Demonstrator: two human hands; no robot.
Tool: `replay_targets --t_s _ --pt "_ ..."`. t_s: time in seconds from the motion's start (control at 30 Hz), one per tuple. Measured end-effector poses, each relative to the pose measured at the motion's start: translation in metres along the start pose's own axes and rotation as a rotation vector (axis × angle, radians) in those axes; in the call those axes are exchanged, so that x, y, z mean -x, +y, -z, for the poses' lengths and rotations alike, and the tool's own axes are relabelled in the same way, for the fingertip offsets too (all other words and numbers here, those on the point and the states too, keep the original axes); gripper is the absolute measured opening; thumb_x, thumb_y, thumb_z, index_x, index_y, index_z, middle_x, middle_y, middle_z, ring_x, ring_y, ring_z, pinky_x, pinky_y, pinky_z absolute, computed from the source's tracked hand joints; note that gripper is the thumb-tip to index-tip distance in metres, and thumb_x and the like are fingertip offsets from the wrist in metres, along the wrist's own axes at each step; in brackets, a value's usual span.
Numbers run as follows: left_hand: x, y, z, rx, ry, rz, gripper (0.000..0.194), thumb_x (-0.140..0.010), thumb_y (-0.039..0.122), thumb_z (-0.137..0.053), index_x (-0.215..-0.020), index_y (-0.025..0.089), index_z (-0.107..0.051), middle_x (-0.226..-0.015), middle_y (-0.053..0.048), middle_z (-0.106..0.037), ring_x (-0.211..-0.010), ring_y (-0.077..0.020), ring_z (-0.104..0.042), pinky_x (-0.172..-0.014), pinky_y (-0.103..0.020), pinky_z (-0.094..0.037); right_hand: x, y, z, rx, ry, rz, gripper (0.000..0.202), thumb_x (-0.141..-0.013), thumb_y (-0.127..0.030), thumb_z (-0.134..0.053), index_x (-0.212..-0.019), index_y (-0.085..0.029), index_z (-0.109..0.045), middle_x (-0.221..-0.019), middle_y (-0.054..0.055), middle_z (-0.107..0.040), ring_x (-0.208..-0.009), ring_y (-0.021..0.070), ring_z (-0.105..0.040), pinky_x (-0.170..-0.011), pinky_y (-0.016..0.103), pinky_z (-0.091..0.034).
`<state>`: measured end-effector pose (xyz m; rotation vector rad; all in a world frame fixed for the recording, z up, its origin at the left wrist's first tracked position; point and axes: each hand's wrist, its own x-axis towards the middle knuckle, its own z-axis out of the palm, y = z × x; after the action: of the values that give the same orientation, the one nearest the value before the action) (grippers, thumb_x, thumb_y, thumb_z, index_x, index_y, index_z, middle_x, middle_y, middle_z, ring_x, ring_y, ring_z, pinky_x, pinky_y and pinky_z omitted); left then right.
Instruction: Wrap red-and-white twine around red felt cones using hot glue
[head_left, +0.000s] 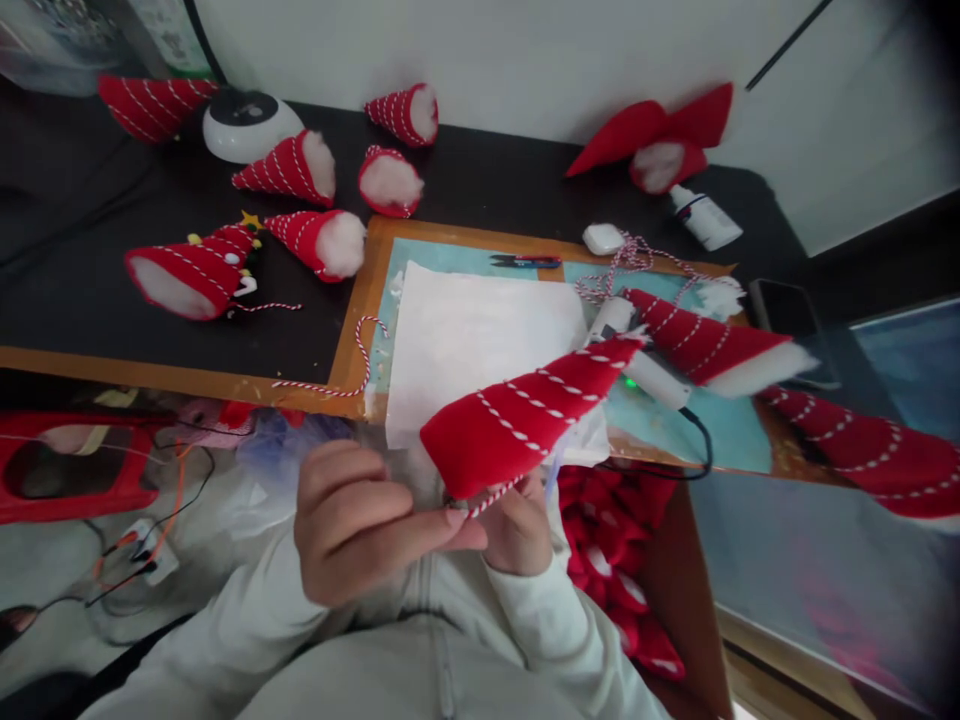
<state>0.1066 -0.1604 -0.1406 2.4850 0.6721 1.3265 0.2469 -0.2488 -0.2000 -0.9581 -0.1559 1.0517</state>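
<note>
Left fingers (409, 535) pinched the striped cord (495, 496), red cone (517, 418) just beyond them! Right fingers (523, 518), half hidden alongside: their hold, I couldn't tell.

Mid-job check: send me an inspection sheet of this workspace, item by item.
Surface: black tabletop; brown-edged, light-blue mat partly under a white sheet.
Job's things: red fabric cone with white stitched lines; red-and-white twisted cord by its wide end.
Clutter: other stitched red cones, several showing white stuffing; white plastic bottle on its side; blue-and-red snips.
Grippers: left hand pinches at the cord; right hand below the cone, grip partly hidden.
Cables: black cable from white device loops near the front edge; others around white power strip.
Surroundings: red plastic stool left; red fabric pieces below, right.
</note>
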Motion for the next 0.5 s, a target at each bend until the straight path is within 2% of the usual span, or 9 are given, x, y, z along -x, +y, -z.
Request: replay_targets --t_s 0.07,0.1,0.17,0.27,0.37,0.5 --pt "-0.004 -0.001 -0.003 -0.031 0.111 -0.126 0.012 -0.084 0.037 -0.077 -0.083 0.031 -0.066 -0.059 0.003 -0.052 -0.065 -0.0160 -0.052 -0.057 -0.032 -0.050 0.001 0.003 -0.001 0.013 0.023 0.012 0.053 -0.059 -0.040 -0.091 -0.104 -0.033 -0.065 -0.100 0.001 -0.072 -0.095 0.0248 -0.068 -0.097 0.048 -0.051" --pt "-0.006 -0.001 -0.004 -0.040 0.132 -0.135 0.012 -0.086 0.036 -0.075 -0.082 0.030 -0.066 -0.061 0.002 -0.052 -0.066 -0.0159 -0.053 -0.058 -0.032 -0.051 0.001 0.004 -0.001 0.021 0.030 0.026 0.057 -0.059 -0.038 -0.091 -0.108 -0.034 -0.063 -0.104 0.001 -0.071 -0.096 0.0238 -0.067 -0.095 0.046 -0.052" --pt "-0.009 -0.003 -0.005 -0.040 0.104 -0.095 0.013 -0.086 0.036 -0.074 -0.081 0.029 -0.064 -0.064 0.001 -0.052 -0.068 -0.0156 -0.055 -0.059 -0.032 -0.052 0.002 0.008 0.000 0.047 0.026 0.071 0.060 -0.061 -0.035 -0.090 -0.113 -0.034 -0.059 -0.107 0.000 -0.069 -0.095 0.0219 -0.065 -0.091 0.042 -0.052" --pt "-0.008 -0.007 -0.002 -0.036 0.089 -0.092 0.014 -0.084 0.031 -0.078 -0.083 0.027 -0.065 -0.069 0.001 -0.054 -0.071 -0.0154 -0.056 -0.062 -0.032 -0.054 0.002 0.011 0.004 0.109 -0.007 0.159 0.054 -0.066 -0.032 -0.087 -0.111 -0.033 -0.057 -0.103 0.000 -0.067 -0.092 0.0201 -0.063 -0.087 0.038 -0.051" --pt "-0.005 -0.009 -0.002 -0.037 0.078 -0.027 0.010 -0.086 0.030 -0.075 -0.084 0.027 -0.065 -0.072 0.000 -0.057 -0.076 -0.0163 -0.057 -0.067 -0.033 -0.054 0.001 0.011 0.008 0.184 -0.022 0.221 0.050 -0.070 -0.033 -0.085 -0.110 -0.032 -0.055 -0.104 0.001 -0.065 -0.093 0.0207 -0.061 -0.086 0.037 -0.051" --pt "-0.001 -0.011 -0.010 0.030 0.104 0.036 0.012 -0.084 0.028 -0.077 -0.084 0.026 -0.066 -0.077 0.000 -0.061 -0.080 -0.0172 -0.061 -0.076 -0.035 -0.055 0.003 0.009 0.010 0.197 -0.053 0.256 0.048 -0.071 -0.032 -0.084 -0.109 -0.031 -0.055 -0.104 0.001 -0.063 -0.094 0.0206 -0.060 -0.086 0.036 -0.050"
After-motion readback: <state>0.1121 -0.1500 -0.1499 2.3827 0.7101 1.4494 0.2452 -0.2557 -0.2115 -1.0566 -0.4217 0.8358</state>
